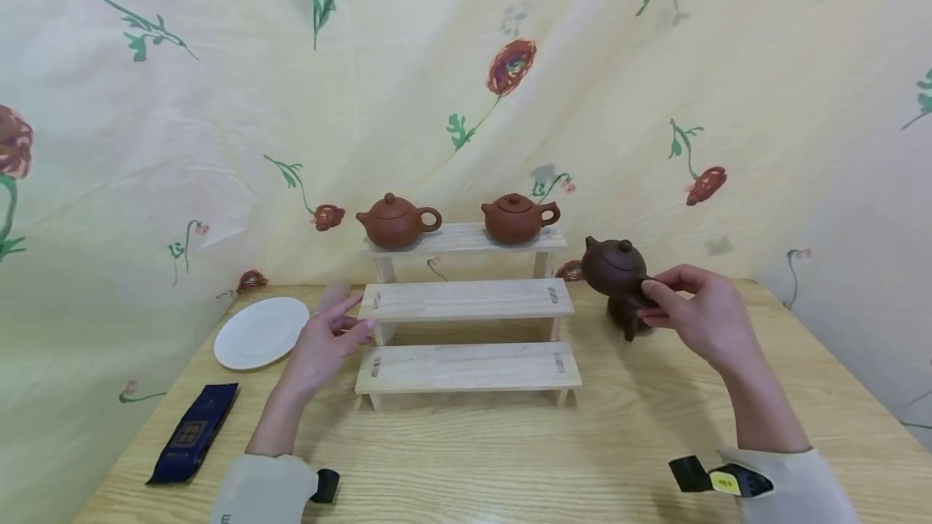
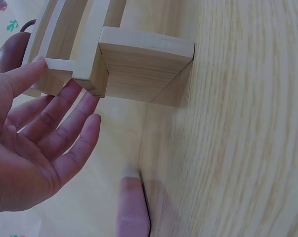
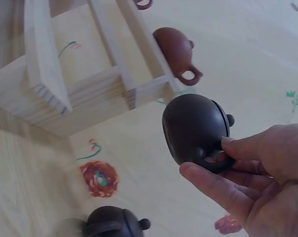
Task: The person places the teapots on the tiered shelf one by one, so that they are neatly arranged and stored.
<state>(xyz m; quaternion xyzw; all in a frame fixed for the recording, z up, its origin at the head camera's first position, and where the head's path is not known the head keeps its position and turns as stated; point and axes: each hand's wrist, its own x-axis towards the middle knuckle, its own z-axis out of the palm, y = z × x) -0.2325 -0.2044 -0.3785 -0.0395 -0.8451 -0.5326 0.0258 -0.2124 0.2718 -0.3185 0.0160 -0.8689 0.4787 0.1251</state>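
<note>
My right hand (image 1: 702, 314) pinches the handle of a dark brown teapot (image 1: 613, 267) between thumb and fingers, to the right of a stepped wooden rack (image 1: 469, 366). The pot is tilted, its lid on and its spout toward upper left. Below it, partly hidden, is a second dark teapot (image 1: 624, 315), also seen in the right wrist view (image 3: 106, 222). My left hand (image 1: 320, 350) is at the rack's left end, loosely spread fingers touching the middle shelf; its thumb (image 2: 27, 74) rests against the wood. Two reddish-brown teapots, one left (image 1: 393, 225) and one right (image 1: 513, 221), stand on the top shelf.
A white plate (image 1: 262, 333) lies on the wooden table (image 1: 451, 459) left of the rack, and a dark blue packet (image 1: 192, 433) is nearer the front. Behind the table hangs a cream cloth (image 1: 408, 87) with a floral print.
</note>
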